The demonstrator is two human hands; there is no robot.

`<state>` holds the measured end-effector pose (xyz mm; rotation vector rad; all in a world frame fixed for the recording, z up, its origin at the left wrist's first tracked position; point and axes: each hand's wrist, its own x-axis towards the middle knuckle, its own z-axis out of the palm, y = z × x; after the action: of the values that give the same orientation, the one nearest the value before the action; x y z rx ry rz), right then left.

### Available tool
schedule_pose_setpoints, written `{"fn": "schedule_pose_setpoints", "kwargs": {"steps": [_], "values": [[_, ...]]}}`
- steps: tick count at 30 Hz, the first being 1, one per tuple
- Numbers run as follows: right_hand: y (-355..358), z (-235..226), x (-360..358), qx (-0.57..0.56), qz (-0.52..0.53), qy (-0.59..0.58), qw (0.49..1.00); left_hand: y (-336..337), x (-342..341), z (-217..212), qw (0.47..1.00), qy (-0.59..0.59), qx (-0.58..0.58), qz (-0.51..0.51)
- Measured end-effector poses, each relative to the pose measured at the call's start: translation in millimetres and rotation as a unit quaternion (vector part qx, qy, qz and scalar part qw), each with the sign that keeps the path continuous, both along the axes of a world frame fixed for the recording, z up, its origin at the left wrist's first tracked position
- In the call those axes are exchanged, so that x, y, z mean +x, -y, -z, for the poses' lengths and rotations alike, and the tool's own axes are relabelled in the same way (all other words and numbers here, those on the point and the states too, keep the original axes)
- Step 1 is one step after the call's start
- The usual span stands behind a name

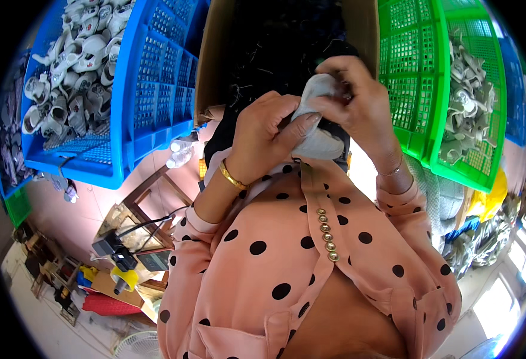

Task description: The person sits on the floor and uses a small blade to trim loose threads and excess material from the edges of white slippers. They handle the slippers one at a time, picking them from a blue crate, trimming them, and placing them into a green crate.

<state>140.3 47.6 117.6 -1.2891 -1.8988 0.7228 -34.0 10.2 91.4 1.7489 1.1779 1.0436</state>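
Note:
A small pale grey-white shoe upper (318, 145) is held up in front of my chest. My left hand (262, 133) is closed around its near left side, the thumb pressed flat on the fabric. At the upper right end, my right hand (363, 99) has its fingers curled, with thumb and fingertips pinching the edge. Those right fingertips are slightly blurred, and a dark gap shows between them. Many similar white shoe uppers (83, 72) lie heaped in the blue plastic crate (119, 90) on my left.
On my right stands a green plastic crate (439, 90) with more pale pieces (469, 102). Between the crates is a cardboard box (213, 66), with dark material and loose white threads beyond my hands. A yellow-shaded lamp (125, 280) stands lower left; a fan (137, 346) sits below it.

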Motion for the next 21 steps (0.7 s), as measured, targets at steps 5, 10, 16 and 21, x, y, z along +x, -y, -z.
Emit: {"fn": "schedule_pose_setpoints", "kwargs": {"steps": [5,10,16,21], "values": [[-41.5,13.2,40.1,0.046,0.173,0.171,0.969,-6.5,-11.6,4.4,0.989,0.097,-0.102,-0.037],[-8.0,3.9,6.7,-0.126,-0.002,-0.082,0.989,-14.2,-28.7,0.1,0.983,0.107,-0.144,0.032],[0.1,0.8,-26.8,-0.3,-0.083,-0.347,0.885,-17.8,-32.1,12.7,0.94,0.272,-0.204,-0.006],[3.8,4.2,-28.8,-0.3,-0.05,-0.339,0.89,-25.1,-42.0,1.6,0.97,0.222,-0.093,0.012]]}}
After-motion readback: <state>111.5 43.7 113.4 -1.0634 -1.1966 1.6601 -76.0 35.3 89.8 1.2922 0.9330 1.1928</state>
